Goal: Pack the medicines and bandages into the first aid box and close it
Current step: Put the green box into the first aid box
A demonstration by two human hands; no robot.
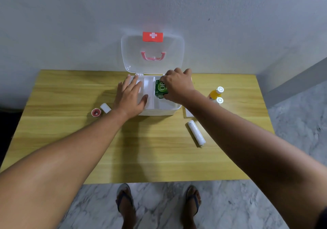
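One green medicine carton [160, 89], gripped by the right hand [178, 86], sits lengthwise in the right compartment of the first aid box [159, 111]; the left hand [130, 98] rests flat, fingers straight, on its left side.

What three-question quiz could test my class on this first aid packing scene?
1. True or false: the clear plastic lid of the white plastic first aid box stands open.
2. The right hand grips the green cardboard box. The left hand rests on: A the first aid box, B its lid, C the green box?
3. Fill in: the long white bandage roll lies ___ the first aid box (inside/outside).
Key: 1 true; 2 A; 3 outside.
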